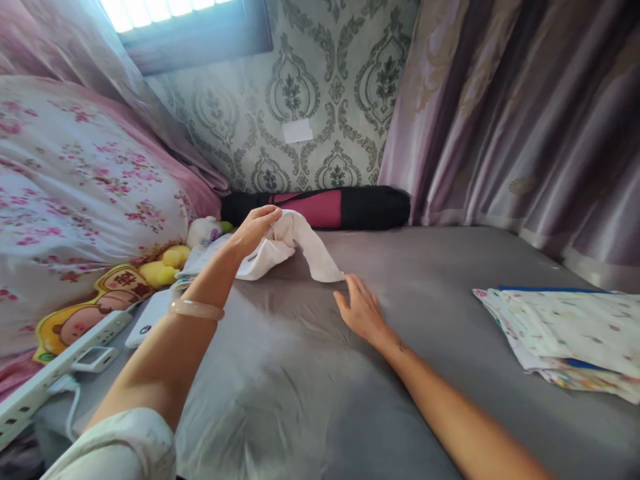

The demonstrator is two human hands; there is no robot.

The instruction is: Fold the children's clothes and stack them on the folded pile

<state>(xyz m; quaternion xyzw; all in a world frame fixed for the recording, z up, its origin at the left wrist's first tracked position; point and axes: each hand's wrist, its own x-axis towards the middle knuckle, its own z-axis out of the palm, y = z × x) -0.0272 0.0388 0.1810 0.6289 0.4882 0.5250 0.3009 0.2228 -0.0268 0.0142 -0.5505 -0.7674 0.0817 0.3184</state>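
Grey bedsheet (pixel 280 393): black-pink bag (pixel 375 207), contents hidden; left hand (pixel 257 228) grips white cloth (pixel 319 255).

Person's left hand (pixel 256 229) and right hand (pixel 361 310) are bare. Smooth, rounded cream bangle (pixel 197 309) rings the left forearm (pixel 213 277), past a loose off-white sleeve (pixel 117 450). Right wrist (pixel 387 337) bears a small dark mark (pixel 401 347), too small to read.

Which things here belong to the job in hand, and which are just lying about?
Part of the job: left hand, right hand, white cloth; perhaps the folded cloths.

Apparently just lying about: power strip, yellow toy, long bag.
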